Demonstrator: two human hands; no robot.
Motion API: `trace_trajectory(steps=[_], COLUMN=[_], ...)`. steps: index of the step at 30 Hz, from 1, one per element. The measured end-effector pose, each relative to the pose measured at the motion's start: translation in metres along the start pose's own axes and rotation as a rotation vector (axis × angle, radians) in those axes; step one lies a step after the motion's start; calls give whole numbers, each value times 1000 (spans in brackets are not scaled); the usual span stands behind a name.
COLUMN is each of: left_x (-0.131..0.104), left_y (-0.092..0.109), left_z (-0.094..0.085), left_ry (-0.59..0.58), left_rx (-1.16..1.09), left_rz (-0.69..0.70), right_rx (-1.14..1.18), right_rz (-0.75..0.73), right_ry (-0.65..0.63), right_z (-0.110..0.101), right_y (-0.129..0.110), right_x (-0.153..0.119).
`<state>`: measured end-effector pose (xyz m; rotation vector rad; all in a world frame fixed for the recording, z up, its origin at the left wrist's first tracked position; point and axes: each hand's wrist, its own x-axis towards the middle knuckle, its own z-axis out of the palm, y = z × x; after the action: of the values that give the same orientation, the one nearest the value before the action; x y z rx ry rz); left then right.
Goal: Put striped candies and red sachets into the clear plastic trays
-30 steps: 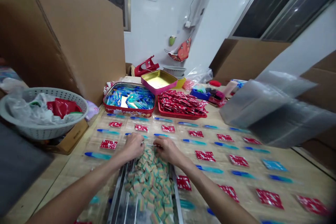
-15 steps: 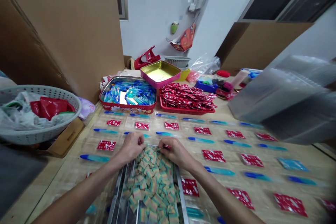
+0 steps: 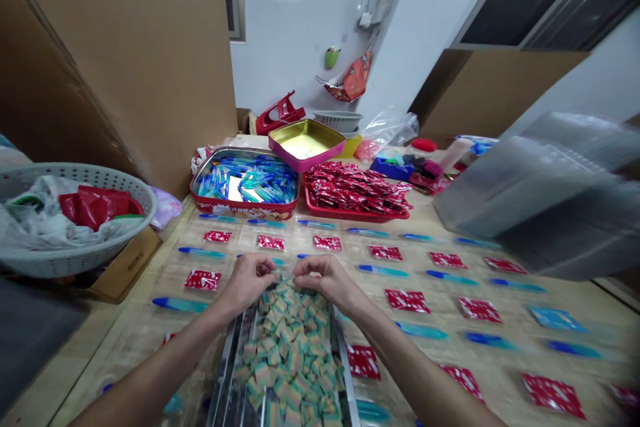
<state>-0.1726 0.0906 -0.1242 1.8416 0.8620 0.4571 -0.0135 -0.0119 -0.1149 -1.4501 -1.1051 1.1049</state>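
Note:
A long metal tray stands in front of me, piled with small striped green, yellow and pink pieces. Over its far end, my left hand is closed in a pinch on one small striped piece. Close beside it on the right, my right hand pinches at a small greenish piece between thumb and fingers. Rows of clear packs around the tray each hold a blue pen and a red packet.
Behind the rows stand a tin of blue pens and a red tray of red packets, with a pink-and-gold tin resting across them. A grey basket is at left, clear plastic containers at right.
My right hand has moved left, closer to my left hand, with its fingertips now at a small piece. The pile in the tray looks much the same.

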Motion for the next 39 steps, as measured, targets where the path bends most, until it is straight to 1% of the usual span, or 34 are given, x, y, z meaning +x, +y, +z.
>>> trace_trajectory(steps=[3,6,10,13,15,18,20,22,24,28,33,37,39], left_x=[-5,-13,-20,-23,-23,-24,-24,-25,-26,-29,-29,-29,-30], left_y=[5,13,18,17,16,12,8,3,0,-1,4,3,1], left_z=[1,-1,-8,-12,-14,-17,-19,-22,-23,-20,-16,-14,-13], left_ry=[-61,-101,-133,-149,-133,-60,-14,8,19,30,48,54,63], left_rx=[-182,-335,-458,-496,-480,-439,-432,-443,-459,-496,-502,-503,-501], left_rz=[-92,-160,-178,-190,-195,-211,-218,-224,-242,-293,-303,-307,-305], right_rx=[-76,-170,-255,-291,-301,-366,-506,-670,-767,-771,-763,-702,-664], right_rz=[-72,-119,-142,-148,-156,-178,-210,-241,-247,-220,-239,-237,-257], right_ry=[-70,-89,-110,-121,-124,-108,-90,-106,-127,-109,-149,-115,-129], right_z=[8,15,21,25,26,23,20,17,16,19,20,20,19], right_y=[-12,-14,-13,-15,-16,-14,-10,-4,1,7,4,5,8], right_x=[5,11,17,20,20,19,15,11,7,2,3,5,6])
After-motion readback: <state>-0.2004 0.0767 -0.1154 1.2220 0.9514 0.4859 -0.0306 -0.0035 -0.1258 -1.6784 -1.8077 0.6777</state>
